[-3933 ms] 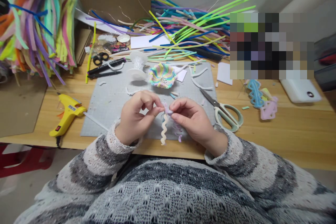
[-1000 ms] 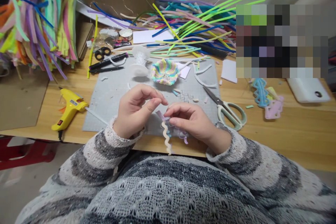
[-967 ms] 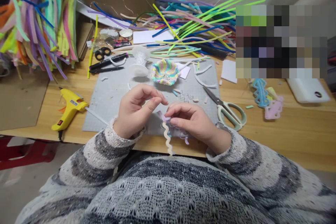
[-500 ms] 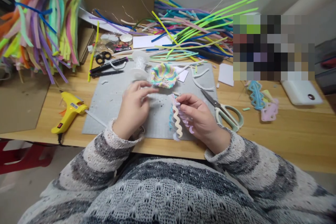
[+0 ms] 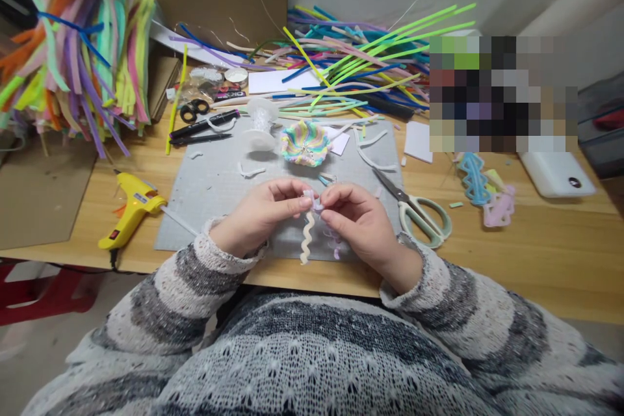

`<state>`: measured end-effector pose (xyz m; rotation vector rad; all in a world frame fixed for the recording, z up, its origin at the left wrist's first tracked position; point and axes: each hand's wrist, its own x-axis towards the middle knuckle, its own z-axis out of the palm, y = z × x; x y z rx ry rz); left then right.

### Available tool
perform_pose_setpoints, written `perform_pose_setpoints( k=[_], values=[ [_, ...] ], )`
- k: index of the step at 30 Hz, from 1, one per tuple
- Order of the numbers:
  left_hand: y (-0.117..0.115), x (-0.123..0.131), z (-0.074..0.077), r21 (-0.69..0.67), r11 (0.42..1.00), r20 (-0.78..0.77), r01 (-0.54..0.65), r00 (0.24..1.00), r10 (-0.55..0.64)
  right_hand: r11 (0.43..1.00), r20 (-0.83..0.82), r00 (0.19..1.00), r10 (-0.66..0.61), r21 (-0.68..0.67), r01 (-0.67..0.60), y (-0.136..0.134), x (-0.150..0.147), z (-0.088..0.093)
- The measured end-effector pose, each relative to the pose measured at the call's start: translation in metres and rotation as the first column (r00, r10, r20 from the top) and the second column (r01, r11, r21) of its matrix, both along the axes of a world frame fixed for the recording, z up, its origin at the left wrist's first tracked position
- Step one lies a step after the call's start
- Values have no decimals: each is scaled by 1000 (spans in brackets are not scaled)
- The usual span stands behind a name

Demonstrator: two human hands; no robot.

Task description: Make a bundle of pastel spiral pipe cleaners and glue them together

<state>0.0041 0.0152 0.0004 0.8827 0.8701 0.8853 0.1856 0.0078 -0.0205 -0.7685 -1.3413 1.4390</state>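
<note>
Both hands meet over the grey mat [image 5: 229,208], pinching the top of a small bundle of wavy pipe cleaners [image 5: 307,238]. A cream strand and a lilac strand dangle below the fingers; the rest is mostly hidden. My left hand [image 5: 266,211] pinches the lilac top from the left. My right hand [image 5: 358,218] grips it from the right with thumb and forefinger. Just beyond lies a ruffled pastel-striped pipe-cleaner piece [image 5: 305,143], next to a spool of clear thread [image 5: 260,125]. Green-handled scissors [image 5: 423,216] rest right of my right hand.
A yellow glue gun [image 5: 127,208] lies at the left. Piled pipe cleaners [image 5: 361,58] fill the back, and a big tied bunch [image 5: 73,52] stands at the far left. Black markers [image 5: 207,125], small black scissors [image 5: 194,110], a white phone-like object [image 5: 558,172] and zigzag pieces [image 5: 472,179] lie around.
My left hand has come down and right from near the spool and closed on the bundle's top. My right hand, still holding the bundle, has shifted slightly left.
</note>
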Motion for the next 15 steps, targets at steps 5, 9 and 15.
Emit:
perform_pose_setpoints(
  k=[5,9,15],
  values=[
    [0,0,-1,-42,999,1,24,1000,-24,999,15,1000,3,32,-4,0,1,-1],
    [0,0,-4,-36,999,-25,-12,1000,11,990,106,994,-12,143,-4,1,4,-1],
    [0,2,-4,-14,1000,-77,-27,997,26,951,265,958,-111,308,25,1,5,7]
  ],
)
